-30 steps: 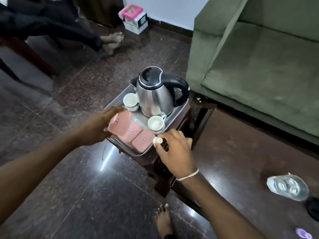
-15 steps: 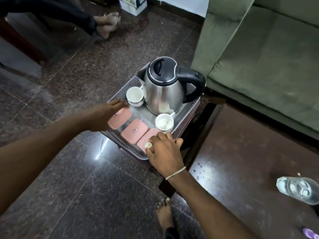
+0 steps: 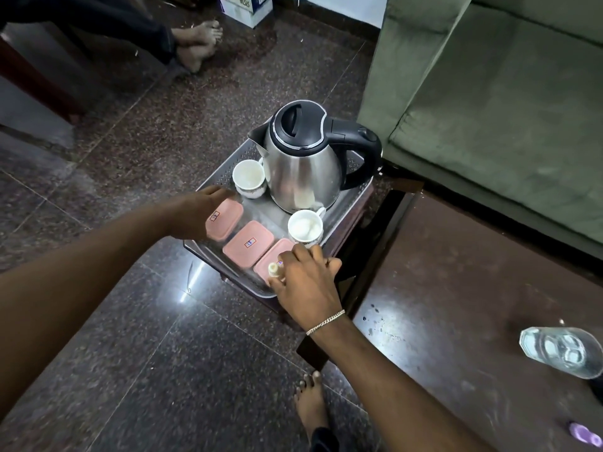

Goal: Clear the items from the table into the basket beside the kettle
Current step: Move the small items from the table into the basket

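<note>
A grey perforated basket (image 3: 350,208) on a small stool holds a steel kettle (image 3: 305,166), two white cups (image 3: 249,177) (image 3: 305,227) and three pink-lidded containers in a row. My left hand (image 3: 195,213) rests on the left container (image 3: 226,220), fingers spread along its far side. The middle container (image 3: 248,243) lies untouched. My right hand (image 3: 305,283) sits over the right container (image 3: 272,262) and pinches a small white bottle (image 3: 273,269) between thumb and fingers.
A dark wooden table (image 3: 456,305) to the right carries a glass of water (image 3: 561,350) and a small purple item (image 3: 584,433). A green sofa (image 3: 505,102) stands behind. My bare foot (image 3: 311,406) is on the granite floor; another person's feet (image 3: 195,44) are far left.
The pink container in my left hand has come down into the basket beside the other two. My right hand with the small bottle has moved over the right container. The view shifted closer.
</note>
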The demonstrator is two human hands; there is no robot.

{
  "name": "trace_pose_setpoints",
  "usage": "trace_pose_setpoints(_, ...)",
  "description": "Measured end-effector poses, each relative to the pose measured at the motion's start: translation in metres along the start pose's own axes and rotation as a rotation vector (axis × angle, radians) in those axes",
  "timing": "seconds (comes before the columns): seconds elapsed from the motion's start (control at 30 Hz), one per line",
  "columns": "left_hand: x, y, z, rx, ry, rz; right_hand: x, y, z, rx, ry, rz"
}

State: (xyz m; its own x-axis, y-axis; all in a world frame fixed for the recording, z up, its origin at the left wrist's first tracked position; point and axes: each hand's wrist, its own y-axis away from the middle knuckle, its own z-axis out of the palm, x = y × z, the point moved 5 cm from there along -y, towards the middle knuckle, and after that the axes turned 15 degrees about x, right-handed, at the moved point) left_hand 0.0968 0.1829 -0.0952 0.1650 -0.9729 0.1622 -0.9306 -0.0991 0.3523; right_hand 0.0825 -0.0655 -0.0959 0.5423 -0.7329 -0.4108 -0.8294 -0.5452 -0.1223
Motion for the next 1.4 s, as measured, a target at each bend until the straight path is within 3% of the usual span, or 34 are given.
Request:
trace_pose_setpoints(0.27, 0.044, 0.041, -0.048, 0.206, -0.065, 0.051, 0.050, 0.035, -0.065, 0.174, -0.062, 0.053)
trace_pose_setpoints(0.53, 0.239, 0.058, -0.042, 0.263, 0.184, 0.316, 0.178, 0.111, -0.142, 0.231, -0.057, 0.149)
trace_pose_setpoints(0.83, 0.475, 0.041, 0.052, 0.106, 0.319, 0.567, 0.341, 0.258, -0.224, 0.270, -0.085, 0.405)
trace_pose_setpoints(1.1, 0.644, 0.052, 0.147, 0.022, 0.383, 0.599, 0.464, 0.392, -0.251, 0.251, 0.015, 0.747)
trace_pose_setpoints(1.4, 0.720, 0.056, 0.246, -0.090, 0.307, 0.468, 0.540, 0.449, -0.208, 0.145, 0.049, 1.119)
